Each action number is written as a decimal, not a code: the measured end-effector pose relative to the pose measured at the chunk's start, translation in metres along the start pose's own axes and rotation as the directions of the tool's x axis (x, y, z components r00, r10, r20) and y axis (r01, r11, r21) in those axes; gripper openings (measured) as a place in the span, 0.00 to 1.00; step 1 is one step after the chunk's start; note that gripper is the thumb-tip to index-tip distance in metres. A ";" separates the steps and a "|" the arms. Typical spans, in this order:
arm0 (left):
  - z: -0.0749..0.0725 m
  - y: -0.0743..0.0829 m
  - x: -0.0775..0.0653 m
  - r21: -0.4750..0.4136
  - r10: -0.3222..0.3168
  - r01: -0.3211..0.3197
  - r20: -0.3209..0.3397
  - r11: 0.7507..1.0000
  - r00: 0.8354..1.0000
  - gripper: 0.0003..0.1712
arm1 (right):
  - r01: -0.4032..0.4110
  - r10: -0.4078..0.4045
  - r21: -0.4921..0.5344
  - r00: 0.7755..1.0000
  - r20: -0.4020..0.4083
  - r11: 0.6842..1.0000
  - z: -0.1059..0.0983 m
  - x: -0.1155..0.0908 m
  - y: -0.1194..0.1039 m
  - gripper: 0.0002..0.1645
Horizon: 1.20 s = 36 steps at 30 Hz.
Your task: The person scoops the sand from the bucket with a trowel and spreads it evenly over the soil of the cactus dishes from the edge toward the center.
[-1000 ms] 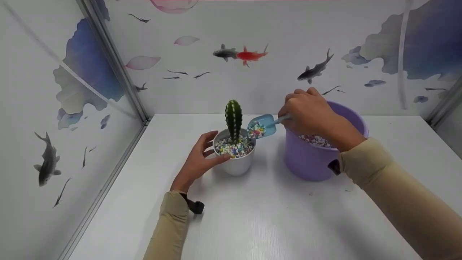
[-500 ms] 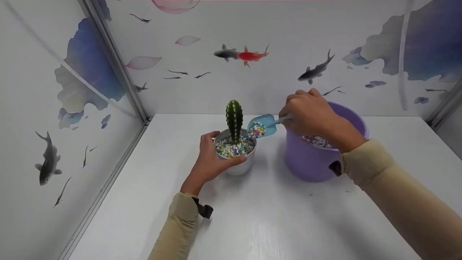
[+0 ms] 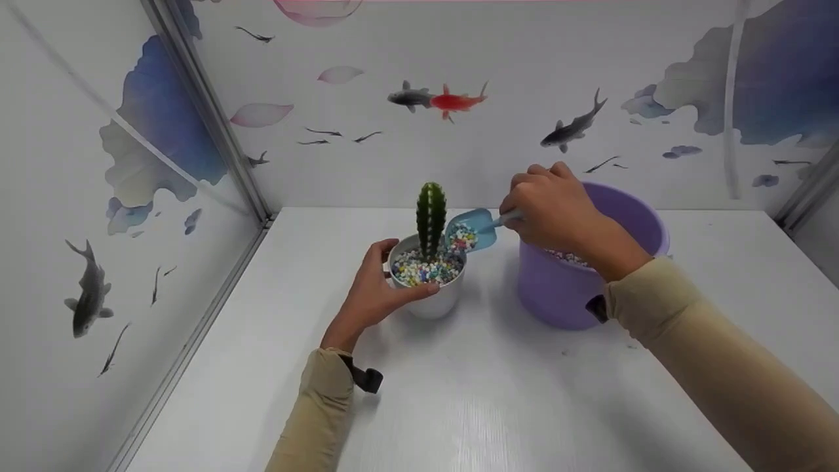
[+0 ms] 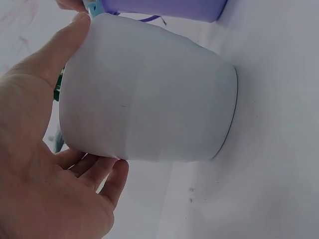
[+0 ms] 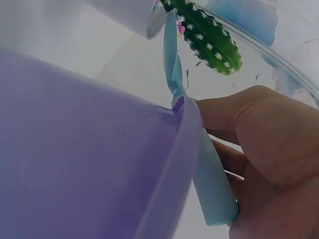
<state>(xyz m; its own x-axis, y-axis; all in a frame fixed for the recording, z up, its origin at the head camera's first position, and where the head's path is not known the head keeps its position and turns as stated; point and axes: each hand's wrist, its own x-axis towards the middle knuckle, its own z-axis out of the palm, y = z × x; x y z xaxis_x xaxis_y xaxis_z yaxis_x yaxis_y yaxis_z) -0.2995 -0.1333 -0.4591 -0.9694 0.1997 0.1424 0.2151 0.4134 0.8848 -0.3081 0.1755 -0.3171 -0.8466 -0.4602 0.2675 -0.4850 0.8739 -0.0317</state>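
A white flower pot stands on the table, holding a green cactus in multicoloured pebbles. My left hand holds the pot from its left side, thumb along the front rim and fingers round the far side. In the left wrist view the pot's wall lies between thumb and curled fingers. My right hand grips the handle of a light-blue scoop, its blade tipped toward the pot's right rim with pebbles in it. The scoop's handle shows within the fingers in the right wrist view.
To the pot's right stands a purple bucket with more pebbles inside, partly hidden under my right forearm. Its rim is close to the scoop's handle. White panels painted with fish enclose the white table at the back and left.
My left thumb has come further round the pot's front rim, and the fingers sit closer against it. The cactus top has shifted slightly right. The scoop has moved a little left, its pebbles still in it.
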 end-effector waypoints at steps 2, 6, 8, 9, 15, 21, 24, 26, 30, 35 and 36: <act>-0.001 -0.002 0.001 -0.004 0.006 -0.006 0.003 1.000 1.000 0.69 | 0.001 -0.002 -0.019 1.000 -0.013 1.000 0.002 0.000 -0.001 0.11; -0.002 -0.005 0.001 -0.023 -0.011 0.011 0.006 1.000 1.000 0.67 | -0.003 0.003 -0.039 1.000 -0.024 0.999 0.004 0.001 -0.003 0.10; -0.003 -0.006 0.001 -0.040 -0.016 0.017 0.010 0.999 1.000 0.66 | -0.007 0.006 -0.045 1.000 -0.026 0.999 0.006 0.001 -0.005 0.10; -0.003 -0.007 0.001 -0.047 -0.014 0.015 0.014 0.999 1.000 0.66 | -0.009 0.008 -0.048 1.000 -0.029 0.999 0.006 0.001 -0.005 0.09; -0.008 -0.012 0.001 -0.101 -0.001 0.007 0.065 0.995 0.998 0.62 | -0.015 0.012 -0.063 0.999 -0.051 0.998 0.010 0.000 -0.008 0.08; -0.013 -0.017 0.001 -0.134 0.011 0.004 0.110 0.991 0.994 0.58 | -0.013 0.008 -0.067 0.997 -0.075 0.998 0.013 -0.001 -0.009 0.07; -0.014 -0.017 0.000 -0.122 0.014 0.000 0.112 0.993 0.994 0.60 | -0.016 0.011 -0.063 0.997 -0.078 0.998 0.013 -0.001 -0.009 0.08; -0.012 -0.016 -0.002 -0.098 0.001 0.009 0.104 0.995 0.995 0.64 | -0.019 0.014 -0.060 0.997 -0.073 0.998 0.013 -0.001 -0.008 0.08; -0.001 -0.010 -0.004 -0.021 -0.017 0.018 0.044 1.000 0.999 0.72 | -0.002 -0.004 -0.057 0.995 -0.096 0.998 0.014 -0.004 -0.007 0.07; 0.013 0.007 -0.009 0.097 -0.015 0.022 -0.071 0.995 0.997 0.78 | 0.000 -0.008 -0.062 0.993 -0.116 0.998 0.014 -0.004 -0.006 0.06; 0.016 0.010 -0.009 0.118 -0.015 0.026 -0.089 0.993 0.996 0.78 | -0.006 -0.002 -0.063 0.994 -0.113 0.998 0.014 -0.004 -0.006 0.06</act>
<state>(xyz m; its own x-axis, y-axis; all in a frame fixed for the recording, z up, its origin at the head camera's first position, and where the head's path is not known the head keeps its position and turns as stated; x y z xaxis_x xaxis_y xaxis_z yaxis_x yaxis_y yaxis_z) -0.2865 -0.1170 -0.4586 -0.9793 0.1131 0.1679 0.2023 0.5205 0.8295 -0.3047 0.1697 -0.3313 -0.8155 -0.4408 0.3750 -0.4656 0.8846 0.0273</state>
